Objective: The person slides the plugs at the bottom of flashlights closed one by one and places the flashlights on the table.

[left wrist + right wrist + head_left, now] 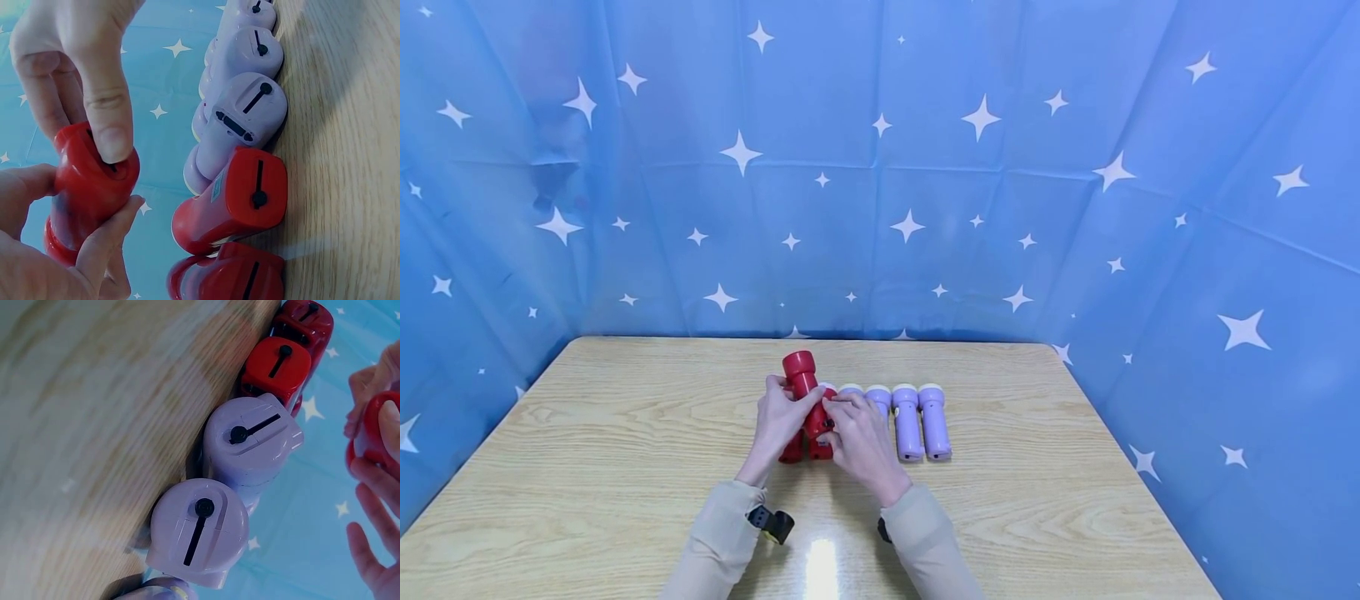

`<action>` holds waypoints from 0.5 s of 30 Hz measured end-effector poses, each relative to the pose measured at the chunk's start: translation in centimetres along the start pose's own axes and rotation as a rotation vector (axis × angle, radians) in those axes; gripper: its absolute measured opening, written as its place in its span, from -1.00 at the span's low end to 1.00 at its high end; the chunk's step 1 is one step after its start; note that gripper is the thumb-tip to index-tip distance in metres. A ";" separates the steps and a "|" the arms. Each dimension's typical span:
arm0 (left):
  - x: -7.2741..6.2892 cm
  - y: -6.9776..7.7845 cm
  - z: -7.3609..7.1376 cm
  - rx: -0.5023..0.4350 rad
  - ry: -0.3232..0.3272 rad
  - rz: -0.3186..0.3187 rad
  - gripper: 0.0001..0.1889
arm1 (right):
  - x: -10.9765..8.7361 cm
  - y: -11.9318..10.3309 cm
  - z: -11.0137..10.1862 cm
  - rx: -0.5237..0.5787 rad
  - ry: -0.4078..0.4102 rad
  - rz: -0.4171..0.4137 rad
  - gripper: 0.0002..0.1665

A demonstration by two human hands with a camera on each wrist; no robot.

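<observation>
My left hand (777, 423) grips a red flashlight (803, 385) by its body, raised above the table and tilted with its wide head pointing away. On its tail end, my right hand (865, 442) pinches, the thumb (114, 142) lying over the slot there in the left wrist view. Below the hands, two more red flashlights lie side by side: one bright red (255, 190), one darker red (234, 275). Each shows a black slot on its end. My hands partly cover them in the head view.
Several lavender flashlights (907, 425) continue the row to the right, heads facing the back. The row lies on a light wood-grain table (1037, 467). A blue curtain with white stars (865, 208) hangs behind and at both sides. Light glares on the tabletop near the front.
</observation>
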State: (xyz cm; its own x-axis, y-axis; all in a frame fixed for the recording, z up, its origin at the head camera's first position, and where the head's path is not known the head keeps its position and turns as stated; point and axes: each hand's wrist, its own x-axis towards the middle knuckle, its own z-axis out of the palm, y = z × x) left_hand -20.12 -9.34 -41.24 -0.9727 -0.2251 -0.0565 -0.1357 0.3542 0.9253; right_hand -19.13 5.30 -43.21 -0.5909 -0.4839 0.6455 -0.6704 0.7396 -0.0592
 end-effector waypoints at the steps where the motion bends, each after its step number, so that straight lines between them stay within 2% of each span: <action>1: 0.0 0.0 0.0 0.000 0.001 0.003 -0.36 | 0.0 0.0 0.0 0.000 0.005 -0.004 -0.46; 15: -0.1 0.1 0.0 0.012 0.015 0.004 -0.37 | 0.1 0.0 -0.1 -0.014 0.022 -0.020 -0.51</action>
State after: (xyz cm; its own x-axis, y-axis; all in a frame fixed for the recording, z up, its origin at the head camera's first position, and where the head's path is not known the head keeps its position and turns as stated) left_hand -20.05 -9.26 -41.19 -0.9703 -0.2372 -0.0466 -0.1337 0.3662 0.9209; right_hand -19.12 5.29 -43.03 -0.5677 -0.4884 0.6627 -0.6756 0.7364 -0.0360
